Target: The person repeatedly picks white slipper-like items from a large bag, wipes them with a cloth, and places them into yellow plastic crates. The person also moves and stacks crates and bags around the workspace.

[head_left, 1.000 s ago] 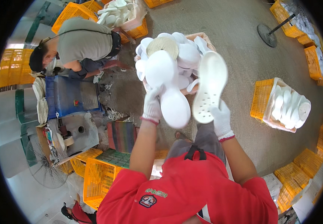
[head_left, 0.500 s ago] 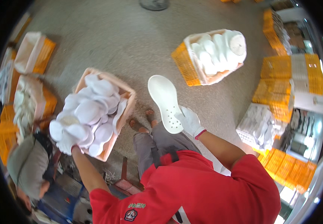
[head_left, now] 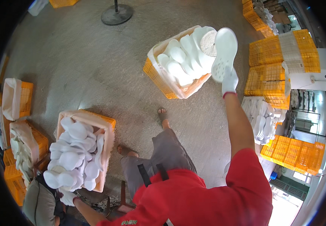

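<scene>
My right hand (head_left: pixel 230 80), in a white glove with a red cuff, grips the heel end of a white foam insole (head_left: pixel 225 47). Small holes dot that end, and the insole stands up beside the right edge of the far crate (head_left: pixel 159 84). In that lined orange crate, white insoles (head_left: pixel 185 56) lie in a leaning row. My left hand (head_left: pixel 68 197), also gloved, hangs just below the near-left crate (head_left: pixel 104 162), with its fingers loosely apart and no object visible in them. White insoles (head_left: pixel 74 150) are heaped in this crate.
A person in a grey cap (head_left: pixel 38 205) is close to my left hand. Lined orange crates (head_left: pixel 25 100) stand along the left. Stacked orange crates (head_left: pixel 266 81) line the right side. A round black stand base (head_left: pixel 116 17) rests on the floor ahead.
My right hand has carried the insole forward and right to the far crate. My left hand has come off the heaped insoles. My body has stepped toward the far crate.
</scene>
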`<action>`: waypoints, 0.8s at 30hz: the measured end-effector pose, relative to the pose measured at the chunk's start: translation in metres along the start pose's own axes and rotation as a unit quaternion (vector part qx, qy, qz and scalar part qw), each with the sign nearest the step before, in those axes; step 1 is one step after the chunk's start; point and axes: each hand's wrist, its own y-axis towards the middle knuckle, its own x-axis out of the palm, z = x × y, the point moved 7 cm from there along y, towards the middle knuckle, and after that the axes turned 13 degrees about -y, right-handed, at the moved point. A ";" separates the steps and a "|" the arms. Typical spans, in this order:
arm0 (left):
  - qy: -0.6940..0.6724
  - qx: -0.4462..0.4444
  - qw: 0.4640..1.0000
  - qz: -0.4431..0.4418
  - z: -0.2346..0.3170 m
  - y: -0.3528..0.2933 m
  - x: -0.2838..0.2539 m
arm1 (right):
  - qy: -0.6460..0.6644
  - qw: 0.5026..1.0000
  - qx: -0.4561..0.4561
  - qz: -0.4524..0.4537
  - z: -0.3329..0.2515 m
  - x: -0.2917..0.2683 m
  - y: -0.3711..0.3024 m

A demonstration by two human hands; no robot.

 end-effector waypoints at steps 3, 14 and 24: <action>0.044 0.009 0.998 -0.044 -0.021 -0.062 -0.005 | 0.037 0.999 0.018 0.028 0.037 0.033 0.126; 0.127 -0.015 0.946 -0.297 -0.147 -0.332 0.057 | 0.106 0.988 0.077 -0.084 0.125 0.078 0.184; 0.204 0.182 0.933 -0.236 -0.212 -0.252 0.158 | -0.384 0.865 -0.091 -0.309 0.172 0.181 -0.132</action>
